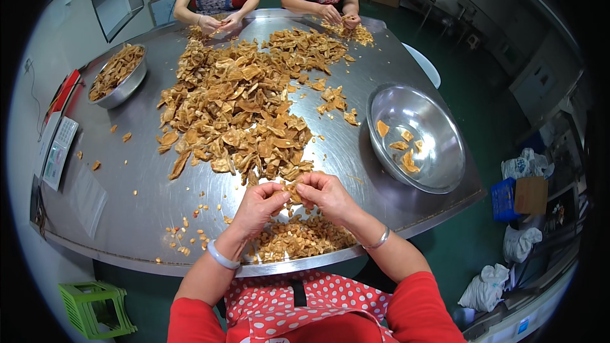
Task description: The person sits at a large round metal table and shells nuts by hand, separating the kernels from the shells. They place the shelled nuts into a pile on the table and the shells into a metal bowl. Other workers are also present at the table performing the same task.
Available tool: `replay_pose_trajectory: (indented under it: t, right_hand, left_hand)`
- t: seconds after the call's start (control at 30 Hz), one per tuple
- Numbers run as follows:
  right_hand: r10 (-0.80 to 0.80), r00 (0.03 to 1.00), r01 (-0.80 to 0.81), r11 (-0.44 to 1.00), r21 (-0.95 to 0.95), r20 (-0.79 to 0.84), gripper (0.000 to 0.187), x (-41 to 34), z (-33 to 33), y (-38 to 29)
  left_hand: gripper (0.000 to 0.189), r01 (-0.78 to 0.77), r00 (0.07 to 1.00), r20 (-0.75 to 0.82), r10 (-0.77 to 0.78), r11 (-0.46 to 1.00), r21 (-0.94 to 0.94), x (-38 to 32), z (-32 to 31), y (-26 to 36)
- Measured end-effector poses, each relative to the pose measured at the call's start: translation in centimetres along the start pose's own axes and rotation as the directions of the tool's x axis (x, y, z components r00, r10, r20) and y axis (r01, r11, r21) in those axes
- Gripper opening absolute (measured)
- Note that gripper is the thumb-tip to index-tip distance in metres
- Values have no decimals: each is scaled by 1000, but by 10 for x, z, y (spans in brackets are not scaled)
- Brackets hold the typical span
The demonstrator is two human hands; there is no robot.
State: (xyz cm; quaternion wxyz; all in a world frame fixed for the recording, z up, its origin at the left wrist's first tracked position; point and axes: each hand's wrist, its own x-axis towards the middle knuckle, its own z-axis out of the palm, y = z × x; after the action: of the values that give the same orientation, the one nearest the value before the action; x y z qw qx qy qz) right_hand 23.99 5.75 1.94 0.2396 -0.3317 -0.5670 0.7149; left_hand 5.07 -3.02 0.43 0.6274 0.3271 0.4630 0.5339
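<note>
Between the fingertips of my left hand (pixel 262 204) and my right hand (pixel 326 195) is a brown dried piece (pixel 293 193), gripped by both hands. Its exact kind I cannot tell; it looks like dried fruit or vegetable. Below my hands, at the table's near edge, lies a heap of small yellowish bits (pixel 305 238) resembling seeds or kernels. Just beyond my fingers a large pile of dried pieces (pixel 238 105) spreads over the steel table (pixel 133 219). On the right stands a wide metal bowl (pixel 443 152) with several dried pieces (pixel 408 161) at its bottom.
Across the table two people work with their hands (pixel 219 24) over small heaps (pixel 352 33). A full metal basin (pixel 128 88) stands at the left. Near it are a scale (pixel 59 152) and a clear plastic bag (pixel 90 200). A green stool (pixel 95 309) is on the floor.
</note>
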Motion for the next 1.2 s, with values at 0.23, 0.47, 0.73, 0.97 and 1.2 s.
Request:
replay_pose_trajectory:
  t: [0.23, 0.47, 0.73, 0.97, 1.2]
  right_hand:
    - [29, 998, -47, 948, 316, 60, 17, 2, 6, 0]
    - [64, 997, -72, 970, 232, 42, 16, 11, 5, 2]
    - [-295, 940, 226, 914, -338, -169, 21, 14, 17, 21]
    - [-391, 914, 275, 792, -545, -107, 16, 3, 24, 6]
    - [-191, 973, 149, 947, -284, -130, 15, -5, 23, -16]
  left_hand:
    - [8, 48, 998, 36, -43, 989, -141, -2, -1, 4]
    - [5, 46, 999, 16, -44, 986, -158, -2, 1, 5]
    - [7, -193, 958, -152, 243, 939, 286, 2, 3, -7]
    - [13, -218, 955, -115, 275, 908, 358, -1, 2, -9]
    - [8, -143, 984, -91, 155, 982, 126, 3, -3, -5]
